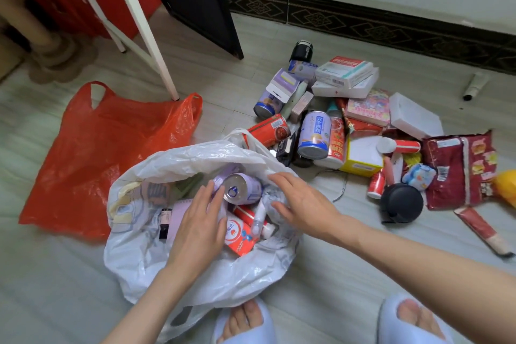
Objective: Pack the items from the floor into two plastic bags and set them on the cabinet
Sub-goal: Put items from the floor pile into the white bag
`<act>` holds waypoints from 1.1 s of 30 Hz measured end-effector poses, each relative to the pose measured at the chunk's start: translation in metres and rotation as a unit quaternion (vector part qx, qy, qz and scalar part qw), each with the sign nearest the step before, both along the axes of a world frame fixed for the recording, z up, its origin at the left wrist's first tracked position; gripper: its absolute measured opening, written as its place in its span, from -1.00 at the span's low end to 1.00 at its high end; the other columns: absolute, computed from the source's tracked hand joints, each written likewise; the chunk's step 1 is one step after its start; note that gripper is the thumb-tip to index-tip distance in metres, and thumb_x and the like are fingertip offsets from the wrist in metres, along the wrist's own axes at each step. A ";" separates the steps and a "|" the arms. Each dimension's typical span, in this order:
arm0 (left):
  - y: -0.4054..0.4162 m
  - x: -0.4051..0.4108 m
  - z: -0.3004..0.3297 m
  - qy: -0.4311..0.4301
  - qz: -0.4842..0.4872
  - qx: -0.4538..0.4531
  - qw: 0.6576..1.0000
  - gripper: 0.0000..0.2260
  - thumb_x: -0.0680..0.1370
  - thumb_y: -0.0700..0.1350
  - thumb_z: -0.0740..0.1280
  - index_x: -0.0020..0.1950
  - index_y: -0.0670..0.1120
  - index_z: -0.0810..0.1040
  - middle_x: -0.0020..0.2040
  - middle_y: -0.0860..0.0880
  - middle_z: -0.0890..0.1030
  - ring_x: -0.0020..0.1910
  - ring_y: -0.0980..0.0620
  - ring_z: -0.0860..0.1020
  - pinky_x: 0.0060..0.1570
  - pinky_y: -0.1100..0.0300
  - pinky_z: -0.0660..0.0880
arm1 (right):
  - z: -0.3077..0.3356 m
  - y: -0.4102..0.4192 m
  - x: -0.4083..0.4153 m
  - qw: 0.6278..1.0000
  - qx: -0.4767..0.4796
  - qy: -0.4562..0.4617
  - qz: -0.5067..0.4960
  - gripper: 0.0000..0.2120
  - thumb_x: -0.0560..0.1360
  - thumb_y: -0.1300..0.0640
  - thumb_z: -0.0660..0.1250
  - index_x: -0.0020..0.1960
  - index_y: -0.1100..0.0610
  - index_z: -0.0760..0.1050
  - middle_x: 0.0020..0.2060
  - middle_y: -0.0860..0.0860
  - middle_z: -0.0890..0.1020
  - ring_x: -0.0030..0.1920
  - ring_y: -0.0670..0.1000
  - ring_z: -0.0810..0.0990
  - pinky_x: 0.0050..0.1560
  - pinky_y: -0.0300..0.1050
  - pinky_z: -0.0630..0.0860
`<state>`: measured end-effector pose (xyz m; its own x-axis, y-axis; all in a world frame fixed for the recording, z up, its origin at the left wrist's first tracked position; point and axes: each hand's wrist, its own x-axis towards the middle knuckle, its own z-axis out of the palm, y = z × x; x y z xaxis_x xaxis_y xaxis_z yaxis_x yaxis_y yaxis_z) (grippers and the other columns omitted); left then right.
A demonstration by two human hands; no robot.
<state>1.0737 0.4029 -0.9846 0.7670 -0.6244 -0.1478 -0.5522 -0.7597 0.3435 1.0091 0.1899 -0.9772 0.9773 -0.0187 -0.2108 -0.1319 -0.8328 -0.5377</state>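
The white plastic bag (156, 246) sits open on the floor under both hands, and it is filling up: a lilac can (242, 188) lies on its side just past the fingertips, a red-and-white box (239, 234) lies directly between the two wrists, a small white tube (258, 220) rests across it, and a pink notebook (178, 212) and a dark little bottle (164, 222) sit to the outside of the left hand.

The left hand (199, 225) is flat and spread, fingers loose, gripping nothing; its fingertips touch the can's rim and its palm covers part of the notebook. The right hand (303, 204) is open too, fingers extended and slightly curled over the bag's crumpled right edge, holding nothing that shows.

Well off to the left of the left hand, the red plastic bag (111, 153) lies flat and limp on the floor. Beyond and to the right of the right hand, the pile of items (349, 126) waits unpacked: cans, medicine boxes, a yellow box, red snack packets, a black round lid.
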 end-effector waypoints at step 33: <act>-0.238 0.070 -0.024 -0.051 -0.255 0.024 0.965 -0.30 0.37 0.08 0.46 0.41 -0.07 0.27 0.49 -0.21 0.08 0.48 -0.18 0.08 0.39 -0.08 0.21 | -0.065 -0.159 -0.130 0.928 -0.048 0.121 -0.350 -0.13 0.39 -0.13 0.36 0.49 0.15 -0.03 0.41 0.08 0.18 0.37 0.12 0.18 0.36 -0.04 0.26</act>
